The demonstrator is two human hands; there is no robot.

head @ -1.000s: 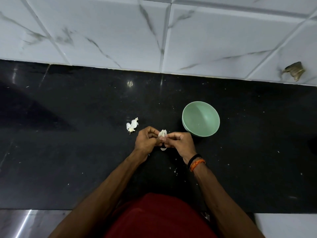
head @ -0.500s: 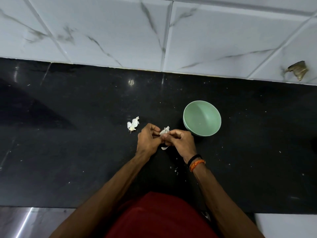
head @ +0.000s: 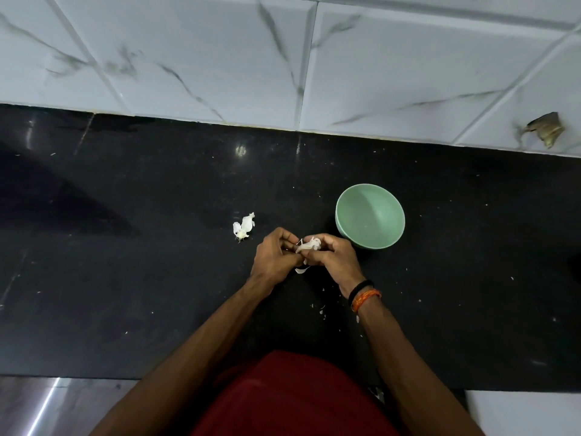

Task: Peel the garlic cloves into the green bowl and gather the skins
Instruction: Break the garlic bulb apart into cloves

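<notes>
Peeling step in hand. Left hand (head: 274,258) and right hand (head: 332,259) meet over the black counter (head: 125,278), fingers of both curled in and pinching one garlic clove (head: 309,244) between them; white papery skin sticks up from the pinch, and a loose curl of skin (head: 301,270) shows just below the hands. Whether the clove is fully bare cannot be told, as the fingers cover most of it. Green bowl (head: 370,215) sits just beside the right hand, up and to its right, and looks empty, so the task reads as early. A small heap of skins (head: 242,227) lies near the left hand, apart from it; tiny flecks are scattered toward the body. Next move likely calls for stripping the last skin, then a short carry right to drop the clove over the bowl rim. Room: open counter well to the left and right; tiled wall (head: 220,58) bounds the far edge, counter front edge close to the torso.
</notes>
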